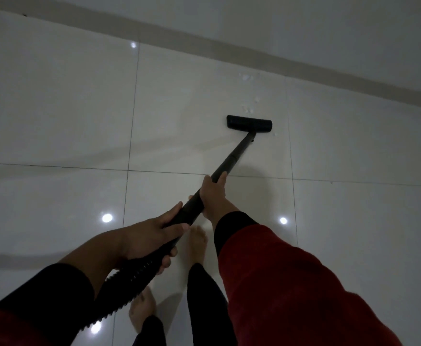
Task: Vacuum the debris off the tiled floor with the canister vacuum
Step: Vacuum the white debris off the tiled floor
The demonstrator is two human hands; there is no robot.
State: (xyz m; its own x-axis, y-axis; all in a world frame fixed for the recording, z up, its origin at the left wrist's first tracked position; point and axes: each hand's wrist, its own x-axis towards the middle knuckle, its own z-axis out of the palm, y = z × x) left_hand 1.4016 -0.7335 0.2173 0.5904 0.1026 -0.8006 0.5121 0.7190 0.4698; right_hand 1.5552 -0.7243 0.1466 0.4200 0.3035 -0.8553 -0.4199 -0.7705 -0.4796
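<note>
A black vacuum wand (231, 158) slants from my hands down to a flat black floor head (249, 123) resting on the glossy white tiled floor (67, 108). My right hand (214, 196) grips the wand partway up. Lower on the wand, my left hand (152, 240) is closed around the handle end where the ribbed black hose (119, 293) begins. Small white bits of debris (249, 109) lie just beyond the head, with more debris (245, 77) farther toward the wall and a speck beside the head's right end. The canister is out of view.
A white wall with a grey-beige skirting strip (304, 63) runs diagonally across the top. My bare feet (198, 243) stand on the tiles below the wand. Ceiling-light reflections (107, 218) dot the floor. Dark grout lines cross the tiles.
</note>
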